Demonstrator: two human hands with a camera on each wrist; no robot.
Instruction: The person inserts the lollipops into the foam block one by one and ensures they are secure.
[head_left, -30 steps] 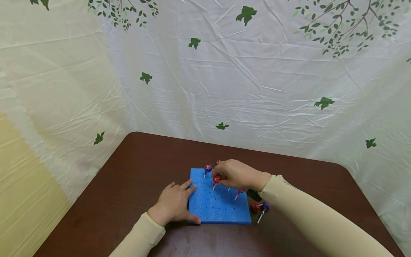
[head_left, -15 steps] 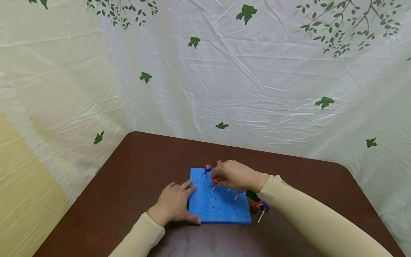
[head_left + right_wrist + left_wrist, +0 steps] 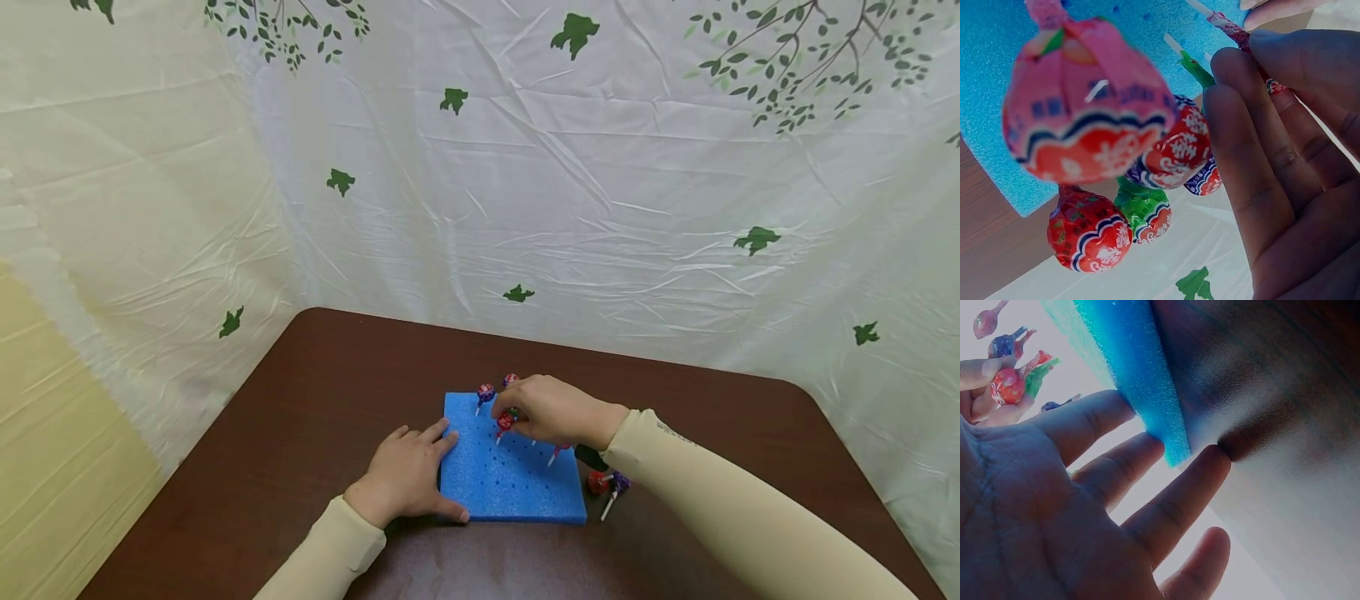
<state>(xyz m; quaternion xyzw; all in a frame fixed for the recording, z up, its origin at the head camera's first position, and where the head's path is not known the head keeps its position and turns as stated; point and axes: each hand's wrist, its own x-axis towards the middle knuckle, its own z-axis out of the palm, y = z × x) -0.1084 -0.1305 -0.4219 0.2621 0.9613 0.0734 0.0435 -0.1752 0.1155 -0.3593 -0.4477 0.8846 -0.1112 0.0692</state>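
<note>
A blue foam board (image 3: 517, 504) dotted with small holes lies on the table. My left hand (image 3: 408, 473) rests along its left side, fingers spread, fingertips at the edge and thumb at the near corner. Over the board, my right hand (image 3: 558, 408) pinches a red lollipop (image 3: 505, 422) between thumb and fingers, its white stick pointing down to the surface. Just behind it in the left wrist view is a green-wrapped lollipop (image 3: 1036, 378). Other lollipops stand in the board: a purple one (image 3: 486, 393) toward the back and a pink one (image 3: 1085, 106), large in the right wrist view.
Right of the board, a loose red lollipop (image 3: 597, 483) and a purple lollipop (image 3: 621, 481) lie on the brown table (image 3: 360, 358). A white curtain (image 3: 420, 250) with green leaf prints hangs behind the table.
My right hand has dipped slightly with the red lollipop, and a bit of green wrapper now shows behind it. The left hand stays in place.
</note>
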